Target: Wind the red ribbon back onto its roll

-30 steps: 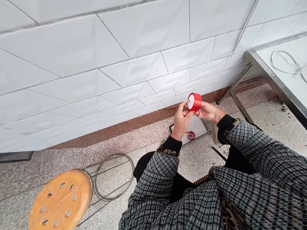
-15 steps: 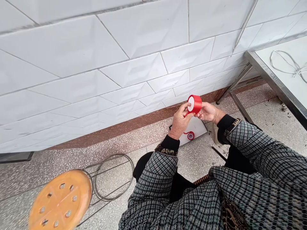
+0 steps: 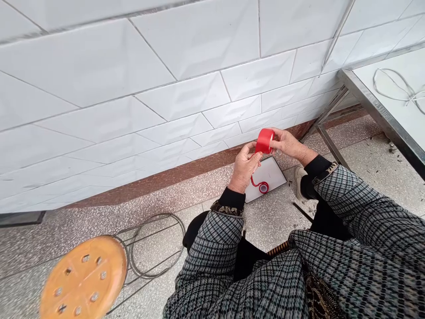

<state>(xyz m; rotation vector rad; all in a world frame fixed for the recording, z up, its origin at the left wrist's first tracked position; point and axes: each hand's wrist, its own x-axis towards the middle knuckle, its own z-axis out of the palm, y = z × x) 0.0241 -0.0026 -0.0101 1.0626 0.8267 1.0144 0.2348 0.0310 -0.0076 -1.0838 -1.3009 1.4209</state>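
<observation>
Red tape roll (image 3: 264,141) pinched edge-on between right hand (image 3: 288,144) and left hand (image 3: 244,167) above the white board (image 3: 269,175) — both grips closed on it, turning it for inspection.

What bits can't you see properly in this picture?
Head view, all of it:
- Red roll: its far side is hidden by the right hand; whether the left hand grips a loose end is too small to tell.
- Small red spool on the white board: too small for detail.
- Orange stool: blurred, cut off by the bottom edge.
- Wire on the metal table: cut off by the right edge.
</observation>
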